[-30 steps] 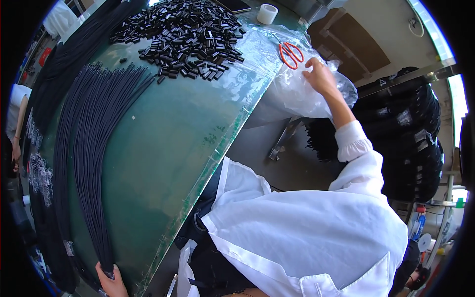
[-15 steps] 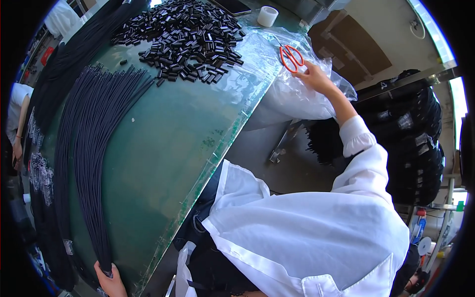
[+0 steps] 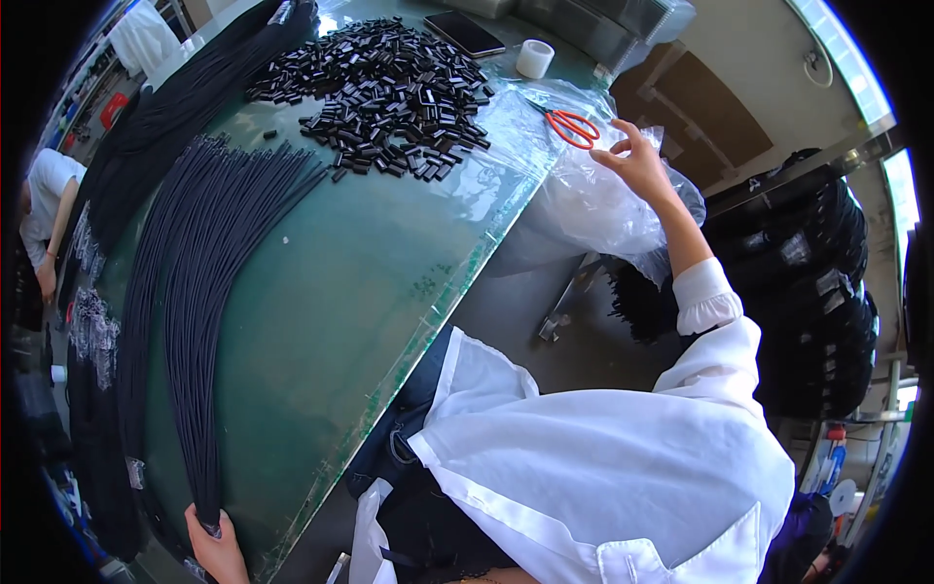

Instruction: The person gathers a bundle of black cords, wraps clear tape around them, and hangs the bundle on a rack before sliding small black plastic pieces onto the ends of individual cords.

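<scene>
My left hand (image 3: 218,551) is closed round the gathered near end of a bundle of thin black cords (image 3: 199,321), whose far ends fan out across the green table. Red-handled scissors (image 3: 569,127) lie on clear plastic at the table's far right edge. Just right of the handles is my right hand (image 3: 637,165), empty, with thumb and fingers apart. Beyond the cords' loose ends sits a big pile of small shiny black tube pieces (image 3: 389,97), with one piece (image 3: 270,134) lying apart.
A roll of clear tape (image 3: 534,58) and a dark phone (image 3: 464,34) stand at the back. A plastic bag (image 3: 593,209) hangs over the table edge. More black bundles (image 3: 788,282) hang at right, others (image 3: 97,389) lie at left, where another person's arm (image 3: 58,219) shows.
My right hand has let go of the scissors, which now lie on the plastic, and has drawn slightly back. My left hand keeps its hold on the cords. The view has shifted slightly.
</scene>
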A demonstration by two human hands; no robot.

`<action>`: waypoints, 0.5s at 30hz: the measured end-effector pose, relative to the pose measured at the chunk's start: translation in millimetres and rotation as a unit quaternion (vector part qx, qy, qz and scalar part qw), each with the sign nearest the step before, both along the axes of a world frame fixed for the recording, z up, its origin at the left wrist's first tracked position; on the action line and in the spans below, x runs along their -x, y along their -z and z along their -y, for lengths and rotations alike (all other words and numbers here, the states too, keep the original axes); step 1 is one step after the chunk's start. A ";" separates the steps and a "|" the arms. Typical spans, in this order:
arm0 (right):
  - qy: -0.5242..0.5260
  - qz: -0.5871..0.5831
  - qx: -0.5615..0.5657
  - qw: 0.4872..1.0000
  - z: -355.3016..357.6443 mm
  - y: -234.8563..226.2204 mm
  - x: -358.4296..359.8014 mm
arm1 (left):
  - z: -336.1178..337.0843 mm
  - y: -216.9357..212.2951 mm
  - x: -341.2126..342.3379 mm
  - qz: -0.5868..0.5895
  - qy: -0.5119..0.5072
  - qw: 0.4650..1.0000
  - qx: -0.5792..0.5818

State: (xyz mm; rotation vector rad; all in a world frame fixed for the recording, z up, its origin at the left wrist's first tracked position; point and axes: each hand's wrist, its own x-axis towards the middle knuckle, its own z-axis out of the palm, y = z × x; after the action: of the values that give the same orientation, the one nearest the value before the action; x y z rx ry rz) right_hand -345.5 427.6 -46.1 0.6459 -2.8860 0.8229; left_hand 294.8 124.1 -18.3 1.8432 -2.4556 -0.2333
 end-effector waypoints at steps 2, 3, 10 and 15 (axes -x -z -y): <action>0.006 -0.055 -0.021 0.998 10.2 -6.8 -3.8 | 1.4 -4.0 -2.3 -0.006 0.002 1.000 -0.021; -0.006 -0.069 -0.041 0.997 20.5 -7.9 -4.0 | 1.8 -5.3 -5.5 -0.008 0.001 0.999 -0.033; -0.164 0.003 0.043 0.985 54.9 19.4 62.2 | 7.8 -9.5 -20.2 -0.048 0.084 0.995 -0.010; -0.218 -0.059 -0.077 0.971 66.6 38.3 130.3 | -3.7 -10.3 -34.7 -0.017 0.079 0.995 0.057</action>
State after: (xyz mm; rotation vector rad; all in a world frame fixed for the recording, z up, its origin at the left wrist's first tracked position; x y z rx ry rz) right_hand -475.8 361.0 -84.4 1.3306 -2.7531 0.5692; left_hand 329.6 127.8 -7.9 1.5882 -2.5360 -0.1277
